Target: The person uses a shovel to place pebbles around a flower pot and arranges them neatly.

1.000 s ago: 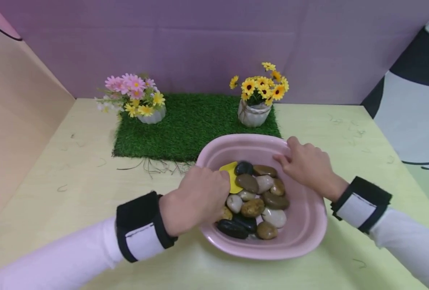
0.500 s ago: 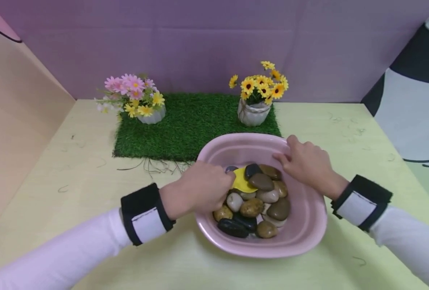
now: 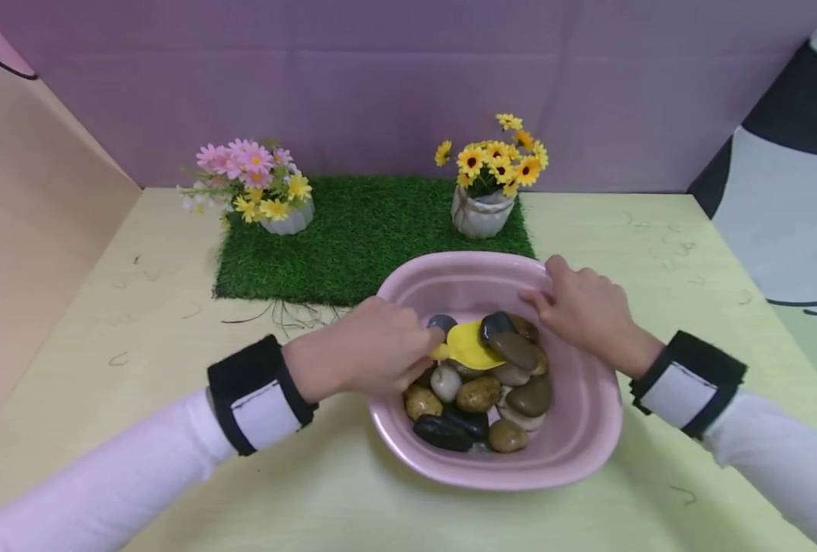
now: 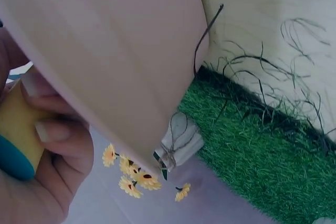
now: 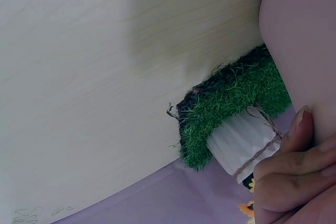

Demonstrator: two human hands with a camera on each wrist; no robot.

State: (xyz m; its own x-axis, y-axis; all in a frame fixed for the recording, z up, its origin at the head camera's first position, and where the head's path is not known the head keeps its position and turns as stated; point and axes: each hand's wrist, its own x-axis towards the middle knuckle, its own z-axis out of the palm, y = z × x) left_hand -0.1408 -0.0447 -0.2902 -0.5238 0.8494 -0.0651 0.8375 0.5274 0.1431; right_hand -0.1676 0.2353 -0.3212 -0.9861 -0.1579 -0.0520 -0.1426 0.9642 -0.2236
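Observation:
In the head view a pink basin [image 3: 443, 479] holds several smooth stones in brown, white and black. My left hand [image 3: 370, 345] reaches over the basin's left side and grips a small yellow shovel [image 3: 469, 345] by its handle. The left wrist view shows curled fingers round that yellow handle [image 4: 23, 124], which has a teal part. The shovel's blade lies among the stones, with a black stone [image 3: 494, 325] and a brown stone [image 3: 515, 351] tilted at its right end. My right hand [image 3: 584, 314] grips the basin's upper right rim, thumb inside and fingers outside.
Behind the basin lies a green artificial grass mat [image 3: 353, 253] with loose frayed strands. On it stand a white pot [image 3: 480, 216] of yellow flowers and another white pot [image 3: 291, 221] of pink and yellow flowers. A purple backdrop [image 3: 380, 100] rises behind the table [image 3: 139, 368].
The shovel blade has moved right, pushing against the black and brown stones, which shifted and tilted. My left hand rose slightly toward the far side. The right hand stayed on the rim.

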